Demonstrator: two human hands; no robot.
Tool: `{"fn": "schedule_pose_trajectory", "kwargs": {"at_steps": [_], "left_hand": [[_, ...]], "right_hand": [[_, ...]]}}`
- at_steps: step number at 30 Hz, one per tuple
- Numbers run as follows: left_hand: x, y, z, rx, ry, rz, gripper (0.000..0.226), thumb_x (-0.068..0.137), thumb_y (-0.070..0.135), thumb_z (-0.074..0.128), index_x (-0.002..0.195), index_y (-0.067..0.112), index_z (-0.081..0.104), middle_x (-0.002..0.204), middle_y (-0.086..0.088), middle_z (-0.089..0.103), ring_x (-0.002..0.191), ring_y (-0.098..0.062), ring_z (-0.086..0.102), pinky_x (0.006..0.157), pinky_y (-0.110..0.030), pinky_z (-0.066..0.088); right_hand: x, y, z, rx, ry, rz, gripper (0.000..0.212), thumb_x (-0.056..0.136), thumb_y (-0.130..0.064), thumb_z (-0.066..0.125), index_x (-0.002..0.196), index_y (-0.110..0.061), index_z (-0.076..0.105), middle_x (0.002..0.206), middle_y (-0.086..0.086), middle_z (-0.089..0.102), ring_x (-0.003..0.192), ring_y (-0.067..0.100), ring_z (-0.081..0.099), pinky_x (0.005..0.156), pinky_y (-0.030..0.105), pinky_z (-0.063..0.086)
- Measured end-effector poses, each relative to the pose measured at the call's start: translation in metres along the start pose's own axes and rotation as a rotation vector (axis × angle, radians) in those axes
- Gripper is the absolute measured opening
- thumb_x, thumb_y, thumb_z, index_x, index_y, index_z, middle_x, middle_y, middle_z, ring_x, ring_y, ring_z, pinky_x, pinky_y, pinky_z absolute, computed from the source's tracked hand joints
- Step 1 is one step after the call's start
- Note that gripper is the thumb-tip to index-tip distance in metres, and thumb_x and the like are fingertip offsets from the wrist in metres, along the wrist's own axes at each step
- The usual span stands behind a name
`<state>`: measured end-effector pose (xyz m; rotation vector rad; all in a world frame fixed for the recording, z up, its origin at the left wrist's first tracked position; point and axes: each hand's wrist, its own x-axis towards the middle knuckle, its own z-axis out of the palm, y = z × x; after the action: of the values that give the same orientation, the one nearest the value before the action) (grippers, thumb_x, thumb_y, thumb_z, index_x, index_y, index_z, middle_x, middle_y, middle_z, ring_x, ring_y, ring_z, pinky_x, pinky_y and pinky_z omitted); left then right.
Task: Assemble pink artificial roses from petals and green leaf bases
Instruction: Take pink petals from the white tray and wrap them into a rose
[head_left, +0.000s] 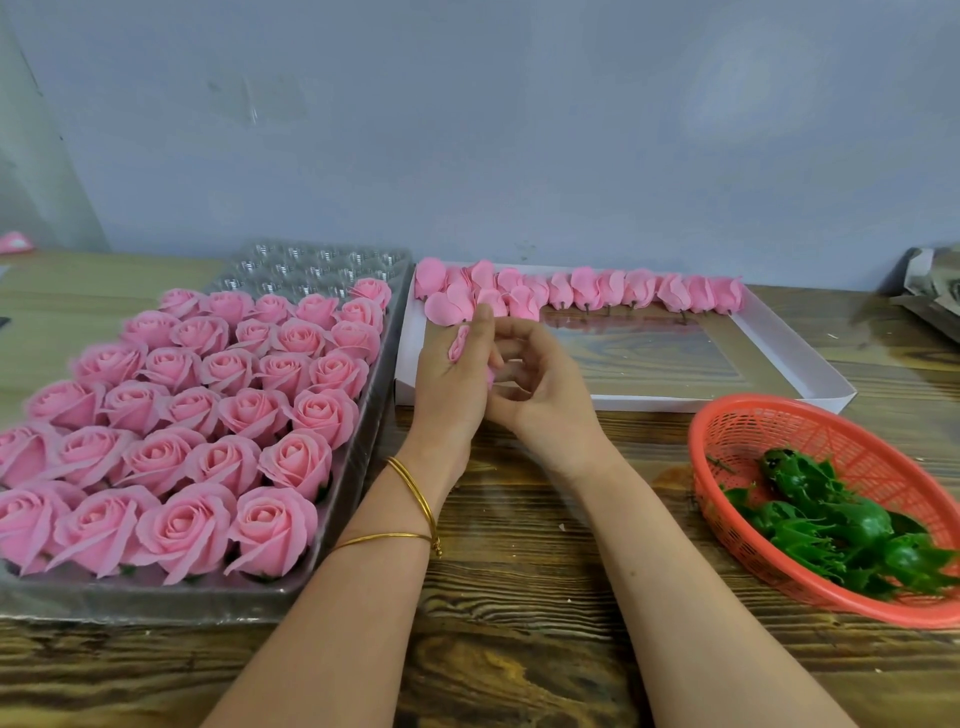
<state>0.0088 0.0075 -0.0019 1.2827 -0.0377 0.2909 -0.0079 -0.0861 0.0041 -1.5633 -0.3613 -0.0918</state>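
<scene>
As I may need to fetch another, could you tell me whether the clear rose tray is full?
Not full: finished roses fill most of the clear tray, but cells at its far end are empty.

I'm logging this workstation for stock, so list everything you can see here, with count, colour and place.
finished roses: roughly thirty, pink, in the tray at left
tray: one, clear plastic, left side of the table, back cells empty
petal buds: over a dozen, pink, along the box's far edge
box: one, white, shallow, centre back
basket: one, orange-red, front right
leaf bases: several, green, in the basket
table: one, brown wood, under everything
crumpled sheet: one, grey, far right edge
bangles: two, gold, on the left wrist
left hand: holds a pink petal piece, centre
right hand: fingers curled beside the left hand; grip unclear
</scene>
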Motion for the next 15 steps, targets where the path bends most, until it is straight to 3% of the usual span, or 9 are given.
{"fn": "schedule_pose_trajectory", "kwargs": {"at_steps": [5,8,11,15], "left_hand": [[-0.0002,0.0017,0.0001,-0.009,-0.028,-0.001,0.034,0.093,0.047,0.055,0.068,0.029,0.067,0.081,-0.009,0.073,0.077,-0.022,0.072,0.056,-0.027,0.054],[-0.0014,0.0031,0.0004,-0.014,-0.044,0.001,0.027,0.095,0.039,0.058,0.09,0.016,0.07,0.082,-0.007,0.074,0.077,-0.02,0.072,0.058,-0.027,0.054],[-0.0019,0.0027,0.0002,-0.014,-0.044,0.006,0.037,0.092,0.033,0.063,0.11,0.001,0.064,0.086,-0.008,0.072,0.078,-0.018,0.071,0.06,-0.026,0.054],[-0.0019,0.0015,-0.001,0.011,-0.032,0.01,0.026,0.092,0.032,0.064,0.094,0.006,0.068,0.077,-0.005,0.07,0.073,-0.017,0.069,0.059,-0.028,0.054]], "right_hand": [[0.0007,0.0023,0.0003,-0.041,0.017,-0.006,0.054,0.078,0.012,0.069,0.124,-0.01,0.052,0.103,0.0,0.063,0.092,0.013,0.065,0.08,0.027,0.055],[0.0006,0.0021,0.0003,-0.068,0.015,-0.006,0.049,0.081,0.011,0.067,0.12,-0.015,0.053,0.101,0.002,0.064,0.09,0.014,0.065,0.08,0.027,0.055],[0.0007,0.0009,0.0001,-0.065,0.004,-0.001,0.047,0.083,0.012,0.064,0.121,-0.012,0.052,0.107,0.016,0.065,0.097,0.027,0.066,0.086,0.037,0.057],[-0.0005,-0.0018,0.0003,-0.035,-0.034,0.033,0.045,0.086,0.017,0.058,0.122,-0.008,0.05,0.111,0.023,0.065,0.105,0.033,0.064,0.092,0.043,0.052]]}}
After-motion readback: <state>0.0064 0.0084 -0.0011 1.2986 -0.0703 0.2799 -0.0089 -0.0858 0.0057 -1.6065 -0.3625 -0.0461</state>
